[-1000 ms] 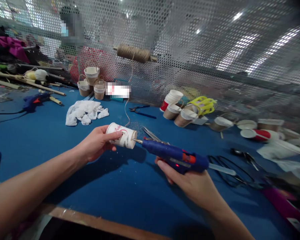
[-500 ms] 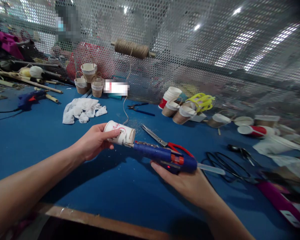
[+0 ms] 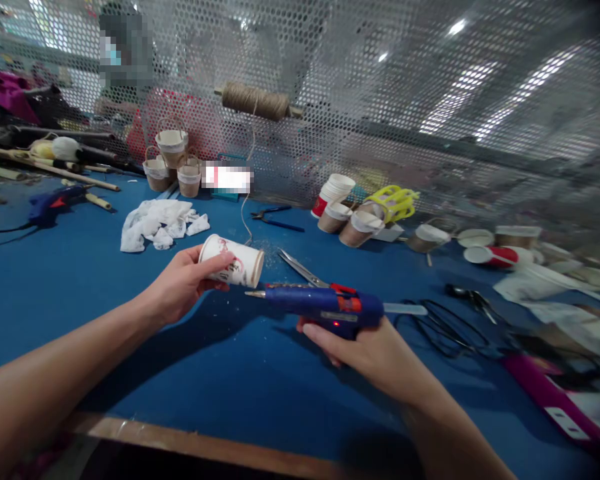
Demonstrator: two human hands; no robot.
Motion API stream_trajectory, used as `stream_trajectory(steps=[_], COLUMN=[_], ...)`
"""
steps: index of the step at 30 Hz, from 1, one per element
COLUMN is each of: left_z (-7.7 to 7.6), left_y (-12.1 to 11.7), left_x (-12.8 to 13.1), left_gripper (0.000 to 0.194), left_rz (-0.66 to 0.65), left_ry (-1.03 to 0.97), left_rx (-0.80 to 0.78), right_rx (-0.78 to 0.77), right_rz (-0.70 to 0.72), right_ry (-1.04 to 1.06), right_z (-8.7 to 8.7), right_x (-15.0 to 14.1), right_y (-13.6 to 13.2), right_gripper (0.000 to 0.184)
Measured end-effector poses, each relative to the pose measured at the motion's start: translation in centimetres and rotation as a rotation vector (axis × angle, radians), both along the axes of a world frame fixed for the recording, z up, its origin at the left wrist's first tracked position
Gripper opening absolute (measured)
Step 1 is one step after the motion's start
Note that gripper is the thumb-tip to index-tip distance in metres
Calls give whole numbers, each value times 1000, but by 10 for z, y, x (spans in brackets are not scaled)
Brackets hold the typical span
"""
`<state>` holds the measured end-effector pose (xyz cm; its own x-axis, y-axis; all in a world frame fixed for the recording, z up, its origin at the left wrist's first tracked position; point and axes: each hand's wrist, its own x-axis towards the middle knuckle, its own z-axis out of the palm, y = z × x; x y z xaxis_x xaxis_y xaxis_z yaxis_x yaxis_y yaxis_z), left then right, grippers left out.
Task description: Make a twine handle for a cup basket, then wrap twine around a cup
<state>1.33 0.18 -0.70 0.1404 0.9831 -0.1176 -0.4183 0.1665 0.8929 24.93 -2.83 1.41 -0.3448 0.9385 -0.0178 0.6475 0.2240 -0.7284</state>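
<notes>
My left hand (image 3: 187, 283) is closed around a white paper cup (image 3: 243, 265) with a printed pattern, tipped on its side with its base toward the right. My right hand (image 3: 353, 340) grips a blue hot glue gun (image 3: 305, 301) whose red light is on. The gun's metal nozzle points left, just below the cup's base end, and a clear glue stick (image 3: 405, 309) sticks out at the back. Twine (image 3: 250, 160) runs down from a spool (image 3: 255, 101) to behind the cup. Open-bladed scissors (image 3: 303, 269) with red handles lie behind the gun, their handles partly hidden.
Crumpled white cloth (image 3: 155, 220), pliers (image 3: 279, 220) and small twine-wrapped buckets (image 3: 189, 181) are at the back left. Wrapped cups (image 3: 363, 229) and a yellow plastic item (image 3: 393, 202) stand at the back right. Black cable (image 3: 445, 330) and a purple power strip (image 3: 540, 393) lie right. A second glue gun (image 3: 55, 203) rests left.
The glue gun's nozzle has drawn slightly down and left, away from the cup's edge. The cup has shifted a little up and left in view, and the whole view has moved slightly.
</notes>
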Motion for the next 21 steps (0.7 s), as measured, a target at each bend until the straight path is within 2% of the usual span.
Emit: stream_trajectory(steps=[3,8,13,21], left_z=[0,0,-1,-8], left_y=[1,1,-1,-13], left_x=[0,-2,-3,13], left_gripper=[15,14,21,21], left_rz=[34,-19,-88,-208], left_ry=[-24,-14,68,279], left_rx=[-34,86,94,156], right_rx=[-121,-123,-97,-235], right_rz=[-6,-73,-96,-276], right_ry=[188,503,626,807], right_z=[5,5,2,-3], right_x=[1,0,1,-12], right_y=[0,4,11,14], right_gripper=[22,19,16,18])
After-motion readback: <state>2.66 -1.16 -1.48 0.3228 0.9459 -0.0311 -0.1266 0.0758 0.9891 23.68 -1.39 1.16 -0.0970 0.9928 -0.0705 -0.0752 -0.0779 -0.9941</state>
